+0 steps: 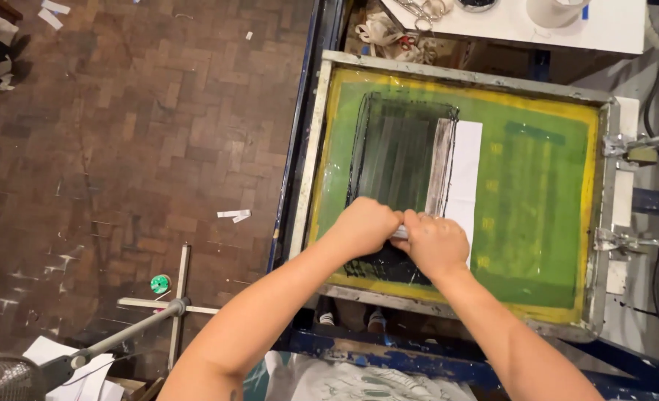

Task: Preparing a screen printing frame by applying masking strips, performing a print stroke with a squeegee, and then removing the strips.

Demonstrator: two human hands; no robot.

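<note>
Head view: both hands, left hand point(364, 226) and right hand point(435, 241), have their fingers clamped on the squeegee point(441, 167), which lies on the green screen point(530, 186) (dark ink spread beside it) within the metal frame point(316, 156). Uneven pressure from either hand could streak the ink or smear the print.

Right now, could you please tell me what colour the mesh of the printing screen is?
Green with a yellow border, the mesh shows best in the head view.
</note>
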